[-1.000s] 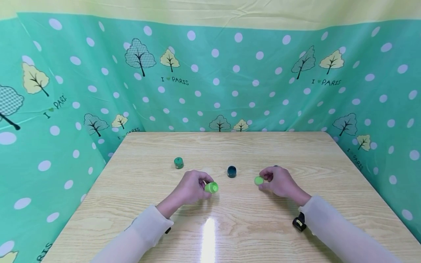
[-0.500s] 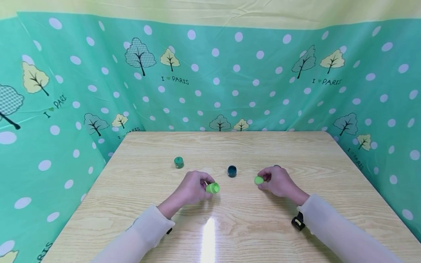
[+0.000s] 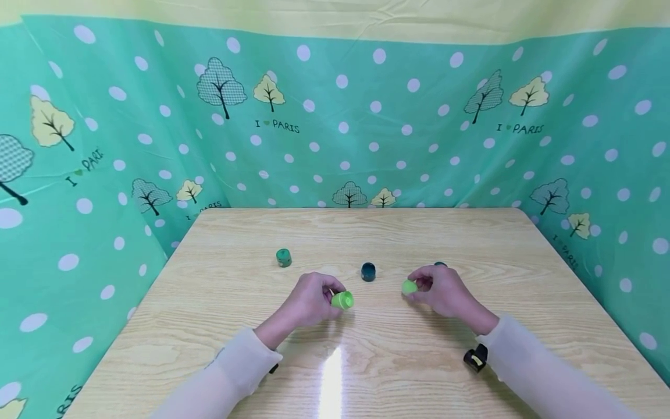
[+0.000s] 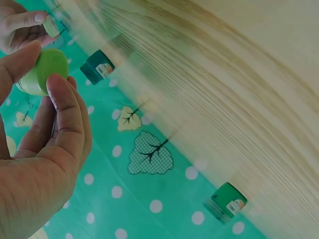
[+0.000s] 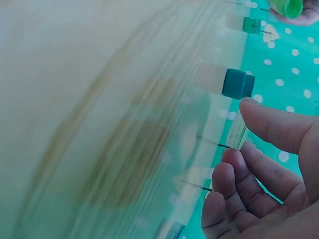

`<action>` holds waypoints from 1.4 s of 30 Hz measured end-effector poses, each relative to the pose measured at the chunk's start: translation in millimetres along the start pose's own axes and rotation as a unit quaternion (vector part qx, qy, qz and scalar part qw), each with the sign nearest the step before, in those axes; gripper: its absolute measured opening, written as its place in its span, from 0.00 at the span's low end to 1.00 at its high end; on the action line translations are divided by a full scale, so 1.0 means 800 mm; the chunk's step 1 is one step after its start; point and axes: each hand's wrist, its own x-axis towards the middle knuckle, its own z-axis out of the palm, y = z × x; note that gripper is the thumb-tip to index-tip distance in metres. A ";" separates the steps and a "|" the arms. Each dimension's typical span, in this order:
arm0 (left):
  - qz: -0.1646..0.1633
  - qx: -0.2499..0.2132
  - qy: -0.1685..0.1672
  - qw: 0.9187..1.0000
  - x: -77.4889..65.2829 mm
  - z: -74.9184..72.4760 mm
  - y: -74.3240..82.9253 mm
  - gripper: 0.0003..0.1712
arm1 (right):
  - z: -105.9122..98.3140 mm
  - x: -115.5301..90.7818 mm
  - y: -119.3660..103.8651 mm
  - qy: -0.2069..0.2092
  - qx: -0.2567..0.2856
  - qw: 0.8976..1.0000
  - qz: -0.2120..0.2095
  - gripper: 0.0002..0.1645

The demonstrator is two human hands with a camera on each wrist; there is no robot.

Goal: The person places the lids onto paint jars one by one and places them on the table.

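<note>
My left hand [image 3: 314, 299] grips a small light-green paint jar [image 3: 342, 300] above the table, tilted with its uncovered mouth turned toward the right and me. In the left wrist view, thumb and fingertips press round the base of the jar [image 4: 49, 69]. Across from it, my right hand [image 3: 442, 291] pinches a light-green jar lid [image 3: 409, 287] by its edge. The right wrist view shows that lid [image 5: 238, 133] edge-on between thumb and fingers. Lid and jar are apart. Beyond the hands stands a dark teal jar [image 3: 369, 272].
A green jar [image 3: 284, 258] stands farther left on the wooden table [image 3: 241, 233]. Behind my right hand a dark round thing [image 3: 441, 264] is mostly hidden. A polka-dot cloth [image 3: 314, 139] hangs round the table's back and sides.
My left hand has moved slightly right with the light-green jar. The lid in my right hand has shifted a little left, so the two are somewhat closer.
</note>
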 end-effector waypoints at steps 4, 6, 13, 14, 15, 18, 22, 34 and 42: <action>-0.007 -0.001 -0.001 1.000 0.001 0.003 0.002 0.16 | 0.000 -0.005 -0.004 0.003 0.011 1.000 -0.012 0.18; -0.008 -0.002 0.000 1.000 0.001 0.004 0.002 0.16 | 0.000 -0.007 -0.006 0.007 0.013 1.000 -0.017 0.18; -0.003 -0.004 0.001 1.000 0.001 0.007 0.003 0.16 | 0.001 -0.012 -0.012 0.021 0.016 0.999 -0.027 0.19; -0.002 -0.003 0.001 1.000 0.001 0.007 0.003 0.16 | 0.001 -0.013 -0.013 0.024 0.017 0.999 -0.030 0.19; -0.002 -0.003 0.001 1.000 0.001 0.007 0.004 0.16 | 0.001 -0.013 -0.013 0.026 0.018 0.999 -0.032 0.19; 0.001 -0.001 0.002 1.000 0.002 0.007 0.005 0.16 | 0.002 -0.014 -0.014 0.035 0.023 0.998 -0.039 0.19; 0.008 -0.005 0.003 1.000 0.003 0.008 0.006 0.16 | 0.003 -0.017 -0.015 0.038 0.033 0.998 -0.041 0.19; 0.010 -0.009 0.003 1.000 0.005 0.013 0.014 0.16 | 0.010 -0.024 -0.025 0.042 0.054 0.996 -0.055 0.19; 0.024 -0.005 0.009 1.000 0.004 0.017 0.015 0.14 | 0.014 -0.028 -0.034 0.043 0.060 0.995 -0.064 0.18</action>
